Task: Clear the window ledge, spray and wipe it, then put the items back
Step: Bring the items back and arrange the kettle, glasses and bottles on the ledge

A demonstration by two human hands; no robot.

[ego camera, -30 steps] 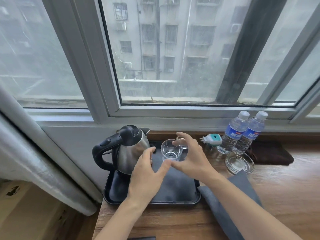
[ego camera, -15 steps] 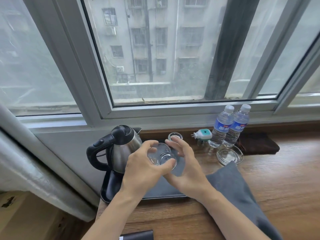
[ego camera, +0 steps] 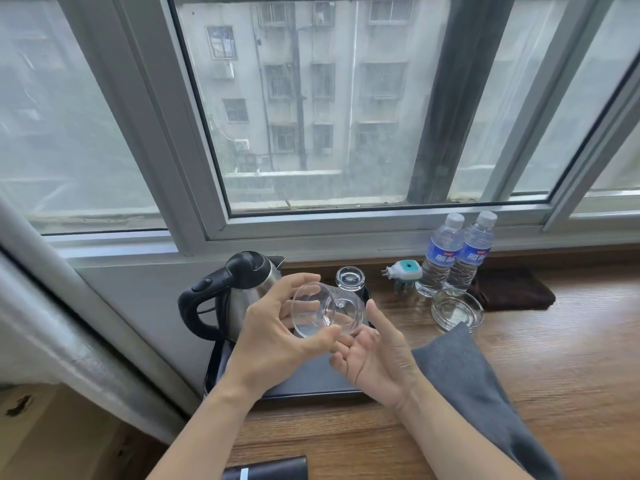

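a: which step do you reckon this is?

b: looks like putting things back, or maybe clearing off, i can't say which for sure. the left hand (ego camera: 277,336) has a glass (ego camera: 327,311) lifted above the tray (ego camera: 311,386), tipped on its side with the mouth turned toward us.

a: gripping it properly?

b: yes, thumb under the rim and fingers curled over the top, so it's held by the left alone. the right hand (ego camera: 375,355) is just beside it, palm up, fingers loosely spread, one long finger pointing up past the base of the glass. it may brush the glass, but it isn't holding anything.

a: so where does the glass sit against everything else?

b: in the air between the two hands, in front of the kettle (ego camera: 242,296) and nearer us than the second glass (ego camera: 350,279), which stands mouth down at the back of the tray.

a: next move?

b: my guess is it gets turned fully over and set down mouth down near its twin. that calls for a steady turn of the wrist and a clear bit of tray, keeping off the kettle. glass is slippery, so a loose grip mid-turn could drop it.

a: and the rest of the ledge?

b: two bottles (ego camera: 457,254), a plug-in (ego camera: 403,271), a dish (ego camera: 457,310) and a grey cloth (ego camera: 467,375) lie on the wood to the right.
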